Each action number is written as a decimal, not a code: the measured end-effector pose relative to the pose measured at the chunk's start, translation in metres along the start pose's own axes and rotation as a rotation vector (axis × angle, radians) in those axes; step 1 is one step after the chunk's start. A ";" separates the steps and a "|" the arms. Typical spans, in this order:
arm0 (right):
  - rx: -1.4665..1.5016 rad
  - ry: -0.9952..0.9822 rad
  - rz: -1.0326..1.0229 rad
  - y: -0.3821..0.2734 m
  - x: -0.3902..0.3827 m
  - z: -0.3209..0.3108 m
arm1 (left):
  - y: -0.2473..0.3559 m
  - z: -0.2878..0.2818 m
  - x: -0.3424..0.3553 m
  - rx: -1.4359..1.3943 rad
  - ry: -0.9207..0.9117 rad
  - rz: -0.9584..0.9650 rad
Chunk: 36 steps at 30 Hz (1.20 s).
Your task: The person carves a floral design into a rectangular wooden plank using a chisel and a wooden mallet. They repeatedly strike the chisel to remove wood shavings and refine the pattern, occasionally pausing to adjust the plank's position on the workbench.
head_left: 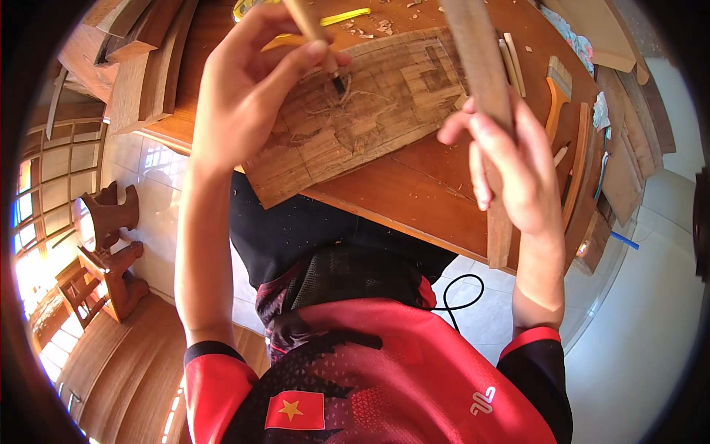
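My left hand [244, 100] is closed around a wood-carving chisel [307, 21] with a pale wooden handle. Its dark metal tip meets the surface of a brown wooden board [310, 166], near a curved carved line. The board lies at a slant on the table, its near left corner jutting past the edge. Carved and pencilled shapes cover it, with recessed blocks at its far right. In my right hand [518, 174] is a long flat wooden bar [479, 66], tilted upright beside the board's right end; the fingers wrap it loosely.
Wood chips lie on the reddish-brown table [403, 194]. Beyond the board is a yellow tool [347, 15]. To the right are pale wooden handles [512, 63], a paintbrush [558, 92] and curved wood strips [577, 166]. Planks [148, 78] are stacked at the left.
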State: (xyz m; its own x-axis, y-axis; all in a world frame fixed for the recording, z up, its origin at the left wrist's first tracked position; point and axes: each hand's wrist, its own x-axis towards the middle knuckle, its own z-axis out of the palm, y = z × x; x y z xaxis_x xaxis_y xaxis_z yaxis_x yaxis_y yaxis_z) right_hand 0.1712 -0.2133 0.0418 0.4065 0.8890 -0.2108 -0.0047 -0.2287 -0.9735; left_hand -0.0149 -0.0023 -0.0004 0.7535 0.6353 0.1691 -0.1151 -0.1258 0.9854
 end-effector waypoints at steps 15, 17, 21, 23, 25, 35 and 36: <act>-0.401 -0.147 -0.140 0.009 0.022 0.049 | 0.006 0.007 -0.053 -0.062 0.215 -0.008; -0.440 -0.126 -0.157 0.017 0.021 0.048 | 0.007 0.008 -0.054 -0.102 0.248 -0.009; -0.262 -0.109 -0.121 0.010 0.022 0.051 | 0.013 0.014 -0.053 -0.130 0.247 -0.016; -0.234 -0.099 -0.173 0.012 0.024 0.052 | 0.012 0.017 -0.052 -0.107 0.226 -0.022; -0.230 -0.103 -0.198 0.015 0.025 0.052 | 0.013 0.020 -0.050 -0.100 0.222 -0.026; -0.149 -0.065 -0.133 0.012 0.013 0.036 | 0.005 0.030 -0.047 -0.010 0.230 -0.018; -0.146 -0.064 -0.136 0.012 0.011 0.034 | 0.006 0.030 -0.046 0.005 0.230 -0.015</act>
State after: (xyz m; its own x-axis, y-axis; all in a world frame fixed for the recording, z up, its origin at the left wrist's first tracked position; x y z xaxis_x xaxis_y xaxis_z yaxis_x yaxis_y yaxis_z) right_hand 0.1442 -0.1929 0.0250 0.3357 0.9379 -0.0875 0.1805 -0.1552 -0.9713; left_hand -0.0309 -0.0556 -0.0032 0.5878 0.7939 0.1556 -0.1016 -0.1184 0.9878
